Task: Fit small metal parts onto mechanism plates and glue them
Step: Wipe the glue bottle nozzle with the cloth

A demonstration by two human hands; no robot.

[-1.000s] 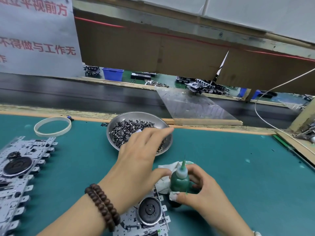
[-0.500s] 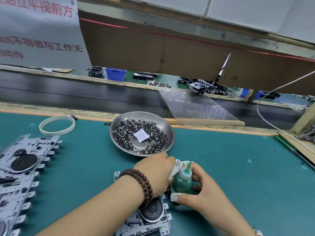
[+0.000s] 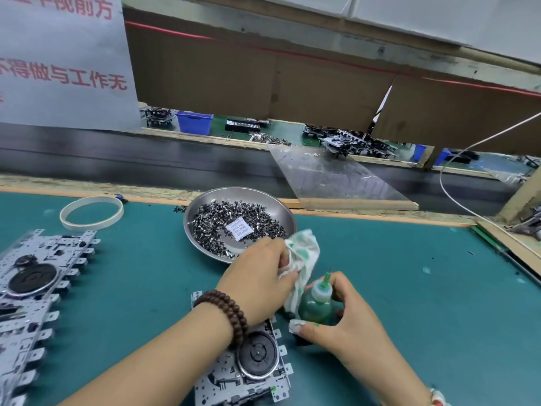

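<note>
I'm seeing the small green plastic glue bottle [image 3: 316, 306] standing on the teal mat [image 3: 409, 288], my right hand [image 3: 348, 326] gripping it; my left hand [image 3: 260, 279] is clutching a green-stained white rag [image 3: 303, 253], seemingly touching the bottle.

Red "做与工作无" on white sign [image 3: 63, 63]; bowl's paper slip [image 3: 239, 232] unreadable.

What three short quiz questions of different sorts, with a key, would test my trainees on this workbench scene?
1. True or false: the left hand grips the white cloth.
2. Which hand holds the green glue bottle?
A. left
B. right
C. neither
3. Fill in: the small metal parts lie in a round metal ____.

Key: 1 true; 2 B; 3 dish.
</note>
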